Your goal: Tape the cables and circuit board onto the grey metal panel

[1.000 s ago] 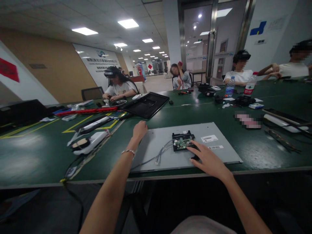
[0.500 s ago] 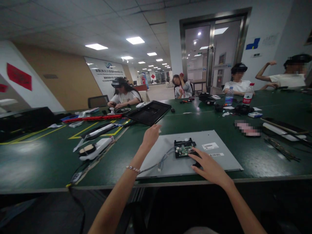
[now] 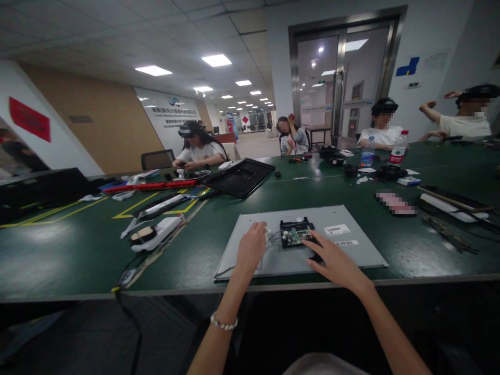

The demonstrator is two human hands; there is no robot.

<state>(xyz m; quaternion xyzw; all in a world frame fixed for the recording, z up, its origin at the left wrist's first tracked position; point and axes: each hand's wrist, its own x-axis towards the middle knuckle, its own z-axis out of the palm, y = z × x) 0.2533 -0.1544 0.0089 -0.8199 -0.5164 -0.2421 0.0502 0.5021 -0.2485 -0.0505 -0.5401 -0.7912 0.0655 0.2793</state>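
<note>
A flat grey metal panel [image 3: 367,250] lies on the table in front of me. On its middle sits a black bracket [image 3: 300,223] carrying a green circuit board [image 3: 291,237]. A grey cable [image 3: 273,238] runs from the board toward the left. My left hand [image 3: 252,249] is over the panel's left part, fingers pinched on a small whitish piece [image 3: 267,233] too blurred to name. My right hand [image 3: 339,263] spreads its fingers at the board's right edge, fingertips against it, holding nothing.
Beyond the panel lies a black frame [image 3: 242,178]. A white device [image 3: 158,234] with cables is at left. Two bottles [image 3: 397,148], a pink phone-shaped object [image 3: 396,202] and glasses-like dark items [image 3: 449,233] are at right. Several people sit across the green table [image 3: 187,271].
My left hand has come down and nearer, from the panel's far left corner to over the panel beside the cable. My right hand has stayed at the board.
</note>
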